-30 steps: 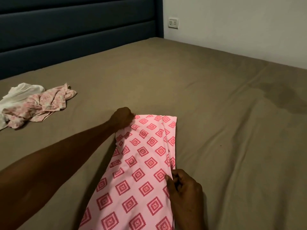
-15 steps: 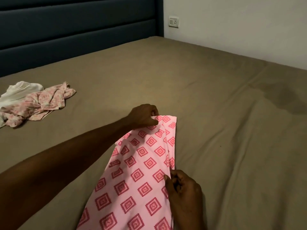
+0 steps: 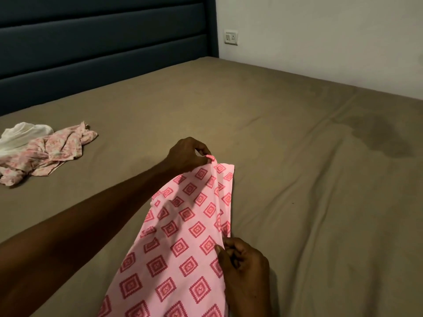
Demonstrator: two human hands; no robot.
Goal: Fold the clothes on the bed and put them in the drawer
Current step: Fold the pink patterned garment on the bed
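Observation:
A pink garment with red diamond print (image 3: 183,236) lies lengthwise on the brown bed sheet (image 3: 297,179), running out of the bottom of the frame. My left hand (image 3: 188,154) pinches its far top corner and lifts it off the sheet toward the right. My right hand (image 3: 242,259) pinches the garment's right edge near the middle. A crumpled pink floral garment (image 3: 50,154) and a white garment (image 3: 23,133) lie together at the far left of the bed. No drawer is in view.
A dark blue padded headboard (image 3: 103,42) runs along the back. A white wall with a socket (image 3: 231,37) borders the bed on the right. A dark stain (image 3: 377,136) marks the sheet at the right.
My left hand has moved right along the garment's top edge, from its left corner toward the right corner, lifting the fabric. My right hand has kept its pinch on the right edge.

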